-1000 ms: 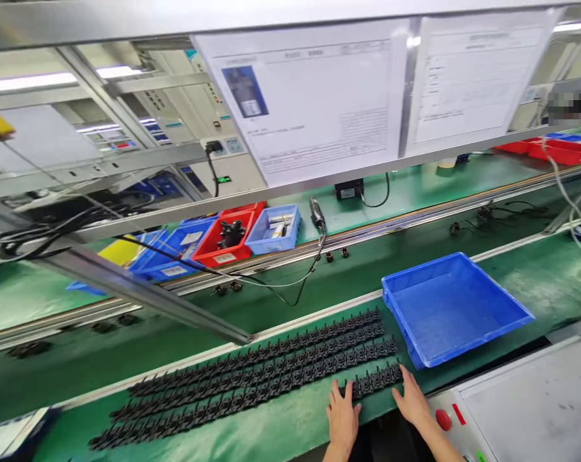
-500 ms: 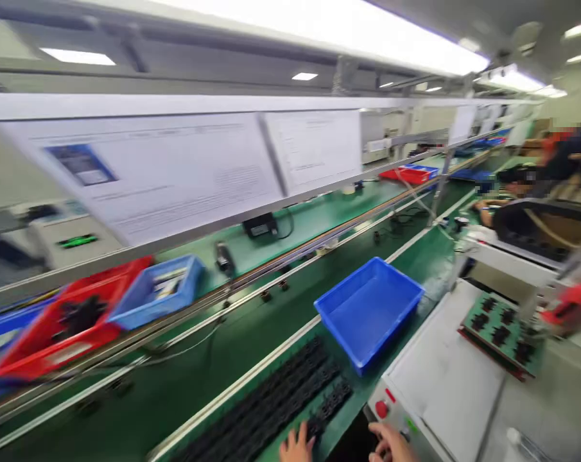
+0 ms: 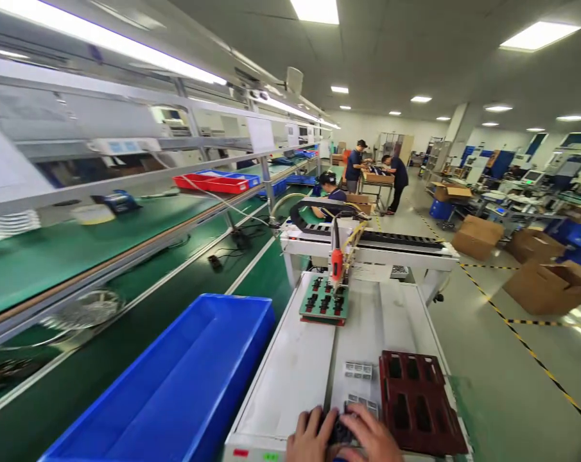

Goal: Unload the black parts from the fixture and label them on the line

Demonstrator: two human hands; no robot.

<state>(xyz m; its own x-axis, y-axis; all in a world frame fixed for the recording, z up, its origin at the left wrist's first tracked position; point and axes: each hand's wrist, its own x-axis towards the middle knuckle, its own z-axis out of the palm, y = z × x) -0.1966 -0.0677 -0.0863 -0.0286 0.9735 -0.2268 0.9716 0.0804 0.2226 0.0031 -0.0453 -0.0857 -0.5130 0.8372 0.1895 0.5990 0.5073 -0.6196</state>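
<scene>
Your fingers (image 3: 314,420) were bent and slightly apart, left hand (image 3: 308,444) and right hand (image 3: 374,443) closing on a dark part (image 3: 339,432) from either side at the bottom centre of the frame (whether they truly pinched it, you couldn't tell; the knuckles hid it). An even touch from both sides probably suited it best, keeping it level and clear of the silver plates (image 3: 358,370) just beyond. A brown slotted fixture (image 3: 410,391) lay at lower right, a blue bin (image 3: 184,385) at lower left, and a green fixture (image 3: 318,310) near centre.
</scene>
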